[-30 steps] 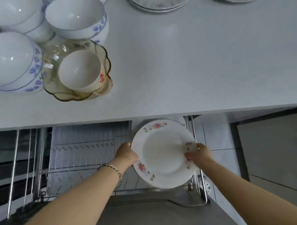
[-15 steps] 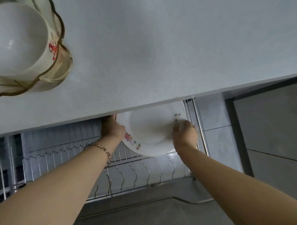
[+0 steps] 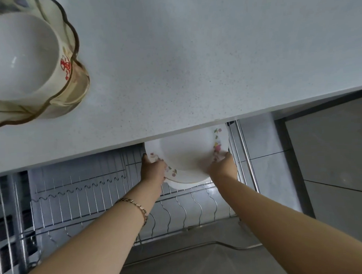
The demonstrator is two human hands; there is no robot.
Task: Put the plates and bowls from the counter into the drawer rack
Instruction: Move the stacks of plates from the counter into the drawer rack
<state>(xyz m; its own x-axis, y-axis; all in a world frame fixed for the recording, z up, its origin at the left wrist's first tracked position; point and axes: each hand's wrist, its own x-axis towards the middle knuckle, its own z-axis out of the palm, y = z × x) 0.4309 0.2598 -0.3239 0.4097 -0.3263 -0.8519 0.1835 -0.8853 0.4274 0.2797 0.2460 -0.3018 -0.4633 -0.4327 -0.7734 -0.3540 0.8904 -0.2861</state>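
Head view, item one: floral plate (image 3: 189, 155), white with pink flower sprigs along the rim, tilted up on edge at the right end of the drawer rack (image 3: 96, 201), its upper part hidden beneath the front edge of the counter (image 3: 194, 64). Held between both hands: left hand (image 3: 153, 168) curled round the lower-left rim, right hand (image 3: 223, 166) curled round the lower-right rim, so the plate's face lies between the two grips and above the wrists. Its lower edge sits just over the wire prongs; contact with the rack cannot be told. A second white rim (image 3: 183, 184) shows directly under the held plate; whether it is a separate plate is unclear. Item two: bracelet (image 3: 137, 206), gold links, on the left wrist. Item three: amber glass bowl (image 3: 76, 89), scalloped rim, on the counter at far left, well apart from the hands. Item four: white bowl (image 3: 19, 56), red mark on its side, nested inside the glass bowl.
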